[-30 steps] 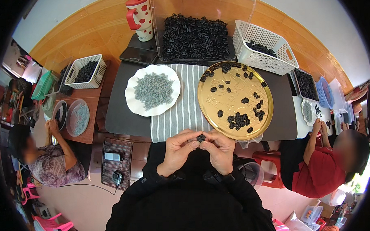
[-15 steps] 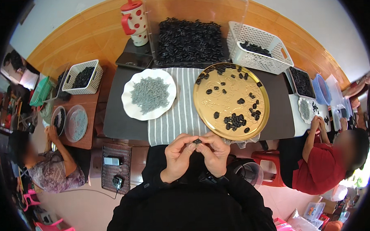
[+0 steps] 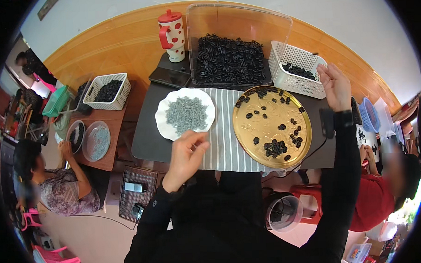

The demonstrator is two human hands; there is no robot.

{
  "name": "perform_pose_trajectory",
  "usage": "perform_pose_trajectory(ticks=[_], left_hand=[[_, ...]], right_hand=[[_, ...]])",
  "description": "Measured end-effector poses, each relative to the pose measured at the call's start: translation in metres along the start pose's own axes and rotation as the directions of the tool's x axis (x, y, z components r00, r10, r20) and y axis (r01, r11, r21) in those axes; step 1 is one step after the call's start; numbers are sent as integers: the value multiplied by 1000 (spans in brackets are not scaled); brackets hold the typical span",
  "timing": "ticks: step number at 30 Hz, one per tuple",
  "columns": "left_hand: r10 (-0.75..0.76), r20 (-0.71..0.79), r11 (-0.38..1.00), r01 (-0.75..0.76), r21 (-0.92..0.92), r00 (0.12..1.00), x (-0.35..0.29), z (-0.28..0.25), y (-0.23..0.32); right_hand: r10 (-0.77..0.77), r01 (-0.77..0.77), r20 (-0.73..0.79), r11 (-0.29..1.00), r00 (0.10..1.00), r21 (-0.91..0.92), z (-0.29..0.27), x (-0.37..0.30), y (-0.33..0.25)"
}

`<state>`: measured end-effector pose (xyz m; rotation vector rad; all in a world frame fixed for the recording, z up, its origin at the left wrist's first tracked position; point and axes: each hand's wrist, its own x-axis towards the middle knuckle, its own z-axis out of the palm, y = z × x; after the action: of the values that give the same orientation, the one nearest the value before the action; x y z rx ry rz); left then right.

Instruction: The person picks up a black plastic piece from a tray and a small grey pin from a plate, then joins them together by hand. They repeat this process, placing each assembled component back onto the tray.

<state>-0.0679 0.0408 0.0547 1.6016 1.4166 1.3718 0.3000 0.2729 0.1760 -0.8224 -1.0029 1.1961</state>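
My left hand is at the near rim of a white scalloped plate, its fingers loosely curled and apart with nothing visible in them. On that plate lies a heap of small grey rod-like pieces. My right hand is raised at the right end of a white perforated basket, fingers apart. Just above its fingertips a small dark piece hangs in the air, touching nothing. Small black plastic parts lie inside the basket. A round gold tray carries several black oval parts.
A tall clear bin full of black links stands at the back, beside a dotted tumbler and a dark phone-like slab. A striped cloth lies under plate and tray. One co-worker sits left, another right.
My hands were together over the table's front edge, pinching a small black part. They have separated: the left moved to the plate, the right up to the basket, with a dark piece now airborne.
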Motion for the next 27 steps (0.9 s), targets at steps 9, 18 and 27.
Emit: perform_pose_trajectory(ticks=[9, 18, 27], left_hand=[[107, -51, 645, -30, 764, 993, 25, -24, -24], [-60, -76, 746, 95, 659, 995, 34, -24, -39], [174, -60, 939, -148, 311, 983, 12, 13, 10]], right_hand=[[512, 49, 492, 656, 705, -753, 13, -104, 101], [317, 660, 734, 322, 600, -678, 52, -141, 117], [336, 467, 635, 460, 696, -755, 44, -150, 124]])
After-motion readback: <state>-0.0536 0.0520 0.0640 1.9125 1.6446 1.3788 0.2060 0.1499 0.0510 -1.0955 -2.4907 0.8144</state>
